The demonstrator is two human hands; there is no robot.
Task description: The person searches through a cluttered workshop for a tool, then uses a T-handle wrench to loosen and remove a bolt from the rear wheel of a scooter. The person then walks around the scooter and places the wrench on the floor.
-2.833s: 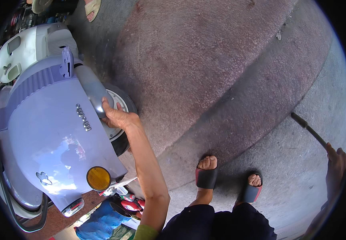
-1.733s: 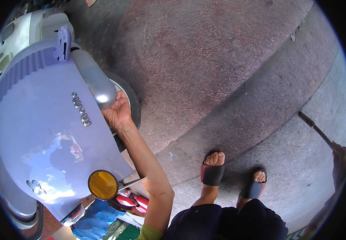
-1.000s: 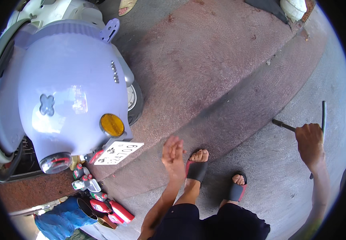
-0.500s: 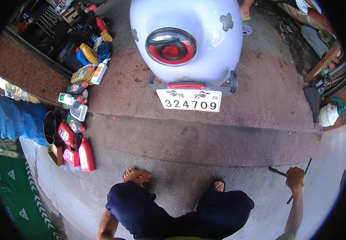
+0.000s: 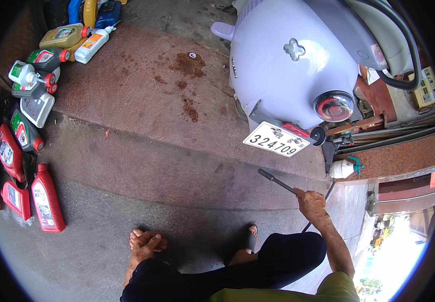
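My right hand (image 5: pixel 311 205) is closed around a dark T-handle socket wrench (image 5: pixel 278 181). Its shaft reaches up and left from my fist, while the crossbar shows on both sides of the hand. Ahead of the wrench stands a pale lilac scooter (image 5: pixel 273 75), its rear toward me. The white number plate (image 5: pixel 276 139) and round red tail light (image 5: pixel 334 106) lie just beyond the tool, not touched by it. My left hand (image 5: pixel 146 243) hangs low over my left foot, fingers loosely stretched, with nothing seen in it.
Several oil bottles stand or lie at the left, among them a red bottle (image 5: pixel 48 199) and a white bottle (image 5: pixel 93 45). A white spray bottle (image 5: pixel 343 169) is at the right beside a stone ledge (image 5: pixel 404 157). A low step edge (image 5: pixel 177 153) crosses the floor.
My view has turned right, so the scooter sits farther right and shows its side. My right hand has brought the wrench inward and up, closer to the scooter. My left hand stays by the foot.
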